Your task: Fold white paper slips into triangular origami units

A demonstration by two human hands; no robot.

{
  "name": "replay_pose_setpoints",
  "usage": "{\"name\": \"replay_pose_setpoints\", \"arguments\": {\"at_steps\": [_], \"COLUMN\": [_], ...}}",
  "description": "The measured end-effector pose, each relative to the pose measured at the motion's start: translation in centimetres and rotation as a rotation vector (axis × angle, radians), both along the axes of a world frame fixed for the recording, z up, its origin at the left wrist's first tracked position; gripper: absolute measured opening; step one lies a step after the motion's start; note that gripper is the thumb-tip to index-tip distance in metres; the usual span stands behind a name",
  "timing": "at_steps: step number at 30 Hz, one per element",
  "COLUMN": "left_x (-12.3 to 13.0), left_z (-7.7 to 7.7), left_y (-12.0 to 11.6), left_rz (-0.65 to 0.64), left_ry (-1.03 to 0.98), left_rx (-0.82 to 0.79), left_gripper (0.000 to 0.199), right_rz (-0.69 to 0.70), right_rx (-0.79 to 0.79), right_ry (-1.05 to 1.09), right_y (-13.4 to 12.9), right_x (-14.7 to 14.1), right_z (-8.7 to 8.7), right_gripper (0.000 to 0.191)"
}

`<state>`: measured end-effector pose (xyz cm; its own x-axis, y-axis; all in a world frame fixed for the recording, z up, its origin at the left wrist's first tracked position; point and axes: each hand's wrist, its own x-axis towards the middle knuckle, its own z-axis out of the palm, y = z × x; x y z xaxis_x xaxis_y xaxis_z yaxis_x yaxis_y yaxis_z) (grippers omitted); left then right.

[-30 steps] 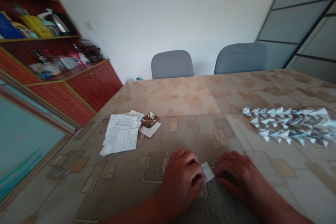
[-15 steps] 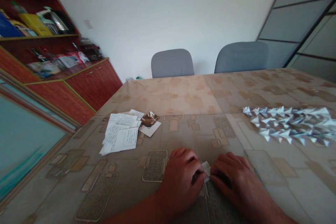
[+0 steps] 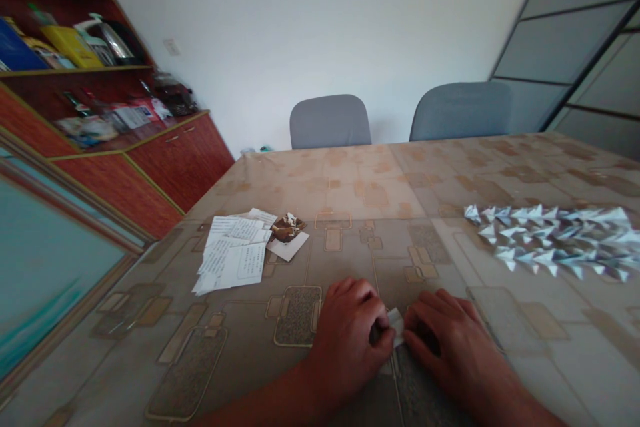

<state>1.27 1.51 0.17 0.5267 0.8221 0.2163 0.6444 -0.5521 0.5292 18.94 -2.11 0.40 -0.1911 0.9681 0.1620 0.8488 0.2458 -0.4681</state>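
Note:
Between my two hands, low over the near part of the table, is a small piece of white paper (image 3: 397, 320), mostly hidden by fingers. My left hand (image 3: 355, 333) is closed, its thumb and forefinger pinching the paper's left side. On the other side my right hand (image 3: 443, 333) has curled fingers, with its thumb and fingertips closed at the paper's right edge. Whether the paper has folds in it is too small to tell.
Loose printed sheets (image 3: 233, 257) lie in a pile on the left of the patterned table (image 3: 350, 190), beside a brown and white picture card (image 3: 289, 228). Rows of folded paper pieces (image 3: 550, 237) stand at the right. Two grey chairs (image 3: 330, 121) are behind the table.
The view has shifted very slightly. Both hands stay at the same place with the paper, and a little more of it shows between the fingers.

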Motion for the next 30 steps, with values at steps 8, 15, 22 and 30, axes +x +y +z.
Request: {"name": "replay_pose_setpoints", "arguments": {"at_steps": [8, 15, 22, 30], "left_x": [0.2, 0.2, 0.2, 0.2], "left_z": [0.1, -0.1, -0.2, -0.1], "left_y": [-0.1, -0.1, 0.1, 0.0], "left_rz": [0.014, 0.043, 0.036, 0.038], "left_ry": [-0.012, -0.017, -0.026, -0.003], "left_rx": [-0.003, -0.025, -0.023, -0.031], "left_gripper": [0.013, 0.014, 0.013, 0.014], "right_rz": [-0.013, 0.082, 0.4, 0.436], "right_rx": [-0.001, -0.049, -0.003, 0.038], "right_ry": [-0.058, 0.003, -0.035, -0.199], "right_y": [0.3, 0.8, 0.5, 0.5], "right_x": [0.0, 1.4, 2.0, 1.3], "right_z": [-0.2, 0.1, 2.6, 2.9], "right_gripper": [0.017, 0.019, 0.021, 0.017]}}
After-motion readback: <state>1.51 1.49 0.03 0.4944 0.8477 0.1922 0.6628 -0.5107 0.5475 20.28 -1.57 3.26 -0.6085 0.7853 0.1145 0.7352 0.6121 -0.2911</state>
